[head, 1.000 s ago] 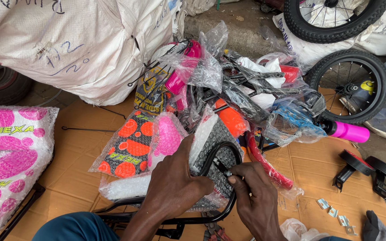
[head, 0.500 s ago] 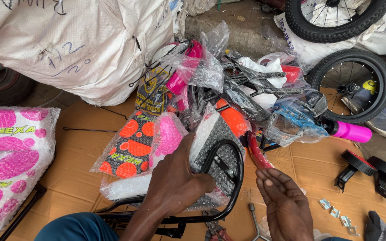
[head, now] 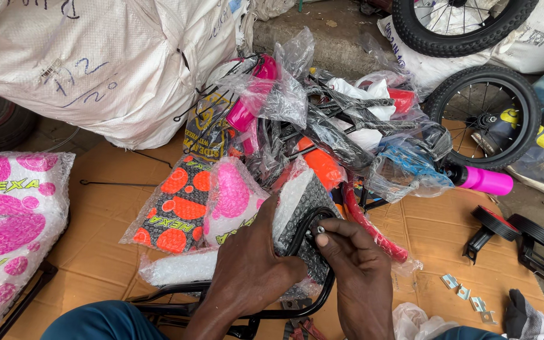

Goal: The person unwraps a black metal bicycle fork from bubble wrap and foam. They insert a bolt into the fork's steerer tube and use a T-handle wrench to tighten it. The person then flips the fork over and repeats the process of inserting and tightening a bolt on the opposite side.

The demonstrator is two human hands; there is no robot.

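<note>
I see my left hand [head: 250, 264] pressed flat over a bubble-wrapped part [head: 297, 208], fingers spread and closed down on it, holding it steady against the black tube frame [head: 297, 308] that loops round below. My right hand [head: 360, 277] is pinched shut on a small silver nut [head: 321, 230], thumb and fingertips meeting on it right at the frame's upper bend, touching the wrapped part.

As I judge it, the work is early. The nut sits at its spot but I cannot tell whether it is threaded on or only placed. Nearly everything else is still in its wrapping: the pink and orange spotted pieces [head: 177, 208] just left of my left hand, the tangle of plastic-bagged parts [head: 347, 132] beyond, the pink grip [head: 486, 181] sticking out to the right. Two wheels [head: 483, 116] lie apart from the frame near the top right, unmounted. Small black training wheels [head: 498, 223] rest on the cardboard [head: 102, 208] to the right, with a few silver brackets [head: 464, 293] near them, all loose. A big white sack [head: 96, 63] lies behind, and more pink bubble-wrapped padding [head: 7, 220] sits at the far left.
</note>
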